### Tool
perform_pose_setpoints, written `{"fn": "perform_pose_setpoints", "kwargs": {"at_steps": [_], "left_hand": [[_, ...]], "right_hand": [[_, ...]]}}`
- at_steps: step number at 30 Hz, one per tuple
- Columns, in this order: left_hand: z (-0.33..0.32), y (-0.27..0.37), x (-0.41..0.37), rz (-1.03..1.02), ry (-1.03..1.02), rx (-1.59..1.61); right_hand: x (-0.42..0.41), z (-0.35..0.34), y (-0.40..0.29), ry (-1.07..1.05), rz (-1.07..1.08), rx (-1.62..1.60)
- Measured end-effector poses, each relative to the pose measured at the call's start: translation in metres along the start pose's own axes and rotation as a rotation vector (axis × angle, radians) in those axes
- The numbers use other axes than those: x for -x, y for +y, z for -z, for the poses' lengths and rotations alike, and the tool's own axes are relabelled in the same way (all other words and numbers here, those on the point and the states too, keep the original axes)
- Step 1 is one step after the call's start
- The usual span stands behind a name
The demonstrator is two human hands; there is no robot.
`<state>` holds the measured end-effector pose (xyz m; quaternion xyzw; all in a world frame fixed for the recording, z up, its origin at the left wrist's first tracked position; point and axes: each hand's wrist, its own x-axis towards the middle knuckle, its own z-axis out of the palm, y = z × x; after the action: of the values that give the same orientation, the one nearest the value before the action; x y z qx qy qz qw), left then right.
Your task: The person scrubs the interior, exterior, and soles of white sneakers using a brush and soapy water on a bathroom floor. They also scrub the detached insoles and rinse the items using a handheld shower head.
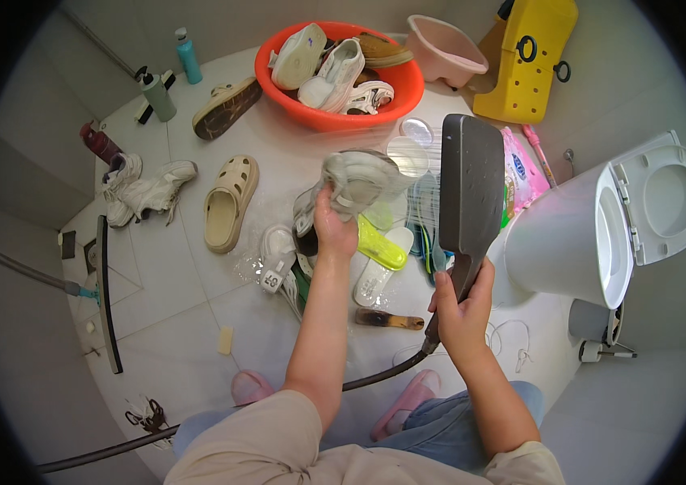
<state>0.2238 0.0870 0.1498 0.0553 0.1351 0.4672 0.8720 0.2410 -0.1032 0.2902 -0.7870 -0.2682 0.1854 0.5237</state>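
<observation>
My left hand (334, 227) grips a wet white-and-grey shoe (360, 177), held above the tiled floor. In my right hand (464, 309) is the handle of a dark grey handheld shower head (470, 182), and its water jets spray left onto the shoe. The shower hose (385, 377) runs from the handle down to the lower left. Below the shoe lie other footwear, partly hidden by my left arm, and a grey strap piece (277, 273) bearing a number. Close by are a yellow-green insole (383, 244), a white insole (373, 283) and a wooden-handled brush (389, 319).
An orange-red basin (343, 121) full of shoes stands ahead, beside a pink basin (443, 48). Beige clogs (231, 203), white sneakers (149, 185) and a floor squeegee (106, 297) lie left. At right are a lidded white bin (555, 242), pink bag (522, 167) and loose laces (523, 351).
</observation>
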Motion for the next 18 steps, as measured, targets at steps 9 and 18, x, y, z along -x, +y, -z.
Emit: {"fn": "perform_pose_setpoints", "kwargs": {"at_steps": [9,18], "left_hand": [[0.033,-0.044,0.009,0.043,-0.008,-0.283],[0.042,-0.03,-0.002,0.122,0.04,0.249]], "right_hand": [[0.012,0.004,0.026,-0.09,0.086,0.22],[0.016,-0.001,0.012,-0.072,-0.042,0.148]]}}
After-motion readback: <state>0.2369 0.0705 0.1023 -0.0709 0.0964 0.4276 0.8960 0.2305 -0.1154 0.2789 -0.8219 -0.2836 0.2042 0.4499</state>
